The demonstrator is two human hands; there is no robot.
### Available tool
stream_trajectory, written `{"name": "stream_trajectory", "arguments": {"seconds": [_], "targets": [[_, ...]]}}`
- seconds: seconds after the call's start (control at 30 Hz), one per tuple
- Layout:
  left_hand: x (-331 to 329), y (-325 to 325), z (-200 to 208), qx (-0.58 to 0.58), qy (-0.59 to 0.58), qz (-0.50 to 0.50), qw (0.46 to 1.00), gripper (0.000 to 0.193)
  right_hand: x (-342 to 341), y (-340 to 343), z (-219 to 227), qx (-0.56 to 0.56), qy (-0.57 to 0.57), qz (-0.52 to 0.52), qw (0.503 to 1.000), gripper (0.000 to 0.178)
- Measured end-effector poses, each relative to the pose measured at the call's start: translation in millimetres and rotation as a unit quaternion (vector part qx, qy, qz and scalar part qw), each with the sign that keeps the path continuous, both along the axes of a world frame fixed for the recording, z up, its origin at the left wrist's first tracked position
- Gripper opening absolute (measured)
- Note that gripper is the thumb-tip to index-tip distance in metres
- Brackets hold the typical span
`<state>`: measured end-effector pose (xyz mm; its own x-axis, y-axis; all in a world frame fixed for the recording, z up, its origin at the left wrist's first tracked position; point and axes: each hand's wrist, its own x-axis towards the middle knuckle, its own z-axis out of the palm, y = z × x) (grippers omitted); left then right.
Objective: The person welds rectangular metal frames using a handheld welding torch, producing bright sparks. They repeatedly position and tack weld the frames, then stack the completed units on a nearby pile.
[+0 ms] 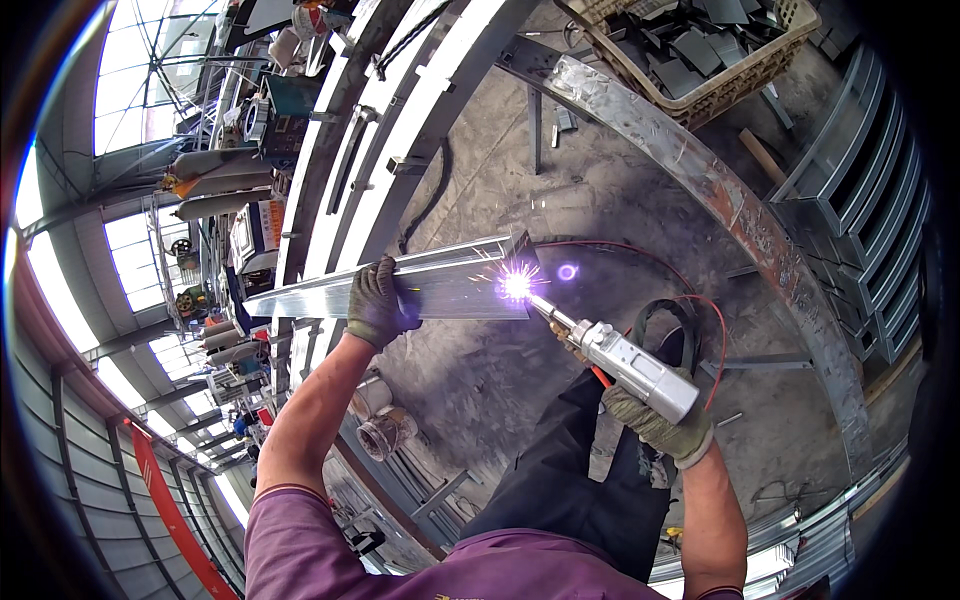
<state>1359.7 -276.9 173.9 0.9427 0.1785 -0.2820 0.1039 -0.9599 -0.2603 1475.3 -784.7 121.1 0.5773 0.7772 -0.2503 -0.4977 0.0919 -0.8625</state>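
A long shiny metal box beam (pixel 455 285) reaches from the left toward the middle of the view. My left hand (pixel 378 305), in a grey-green work glove, grips it partway along. In my gloved right hand (pixel 662 425) is a silver hand-held welding gun (pixel 640 368), its nozzle slanting up to the left. A bright violet-white flash with flying sparks (pixel 518 285) burns at the gun's tip, on the beam's near right end. The glare hides the exact spot where the tip meets the metal.
A red hose (pixel 722 335) and a dark thick cable (pixel 668 312) loop beside the gun. A rusty curved-looking steel rail (pixel 720 190) crosses on the right. Beyond it stand a beige crate (pixel 690 105) of dark metal pieces and stacked metal profiles (pixel 850 200). Buckets (pixel 385 430) sit lower left.
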Motion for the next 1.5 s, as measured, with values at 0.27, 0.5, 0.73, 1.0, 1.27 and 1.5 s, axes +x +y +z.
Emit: {"name": "stream_trajectory", "arguments": {"seconds": [0.27, 0.5, 0.73, 1.0, 1.27, 1.5], "targets": [[-0.3, -2.4, 2.6, -0.003, -0.002, 0.001, 1.000, 0.131, 0.5, -1.5, 0.5, -0.003, -0.043, 0.011, 0.999, 0.035], [-0.6, 0.7, 0.7, 0.001, 0.001, -0.002, 1.000, 0.132, -9.6, -13.9, -23.3, 0.014, 0.031, 0.094, 0.995, 0.044], [0.6, -3.0, 1.0, 0.001, -0.005, 0.002, 1.000, 0.131, -7.5, -8.7, -6.3, 0.044, 0.082, 0.015, 0.996, 0.041], [-0.9, -2.0, 0.7, 0.000, -0.004, 0.003, 1.000, 0.130, -5.6, -10.0, -4.1, 0.024, 0.021, 0.024, 0.999, 0.045], [-2.3, -1.9, 1.4, 0.009, -0.005, 0.000, 1.000, 0.131, -8.2, -12.7, -3.7, 0.021, 0.080, 0.031, 0.996, 0.043], [-1.2, -2.3, 1.8, 0.000, 0.006, 0.013, 1.000, 0.131, -8.9, -13.6, -6.6, 0.023, 0.023, 0.031, 0.999, 0.042]]}}
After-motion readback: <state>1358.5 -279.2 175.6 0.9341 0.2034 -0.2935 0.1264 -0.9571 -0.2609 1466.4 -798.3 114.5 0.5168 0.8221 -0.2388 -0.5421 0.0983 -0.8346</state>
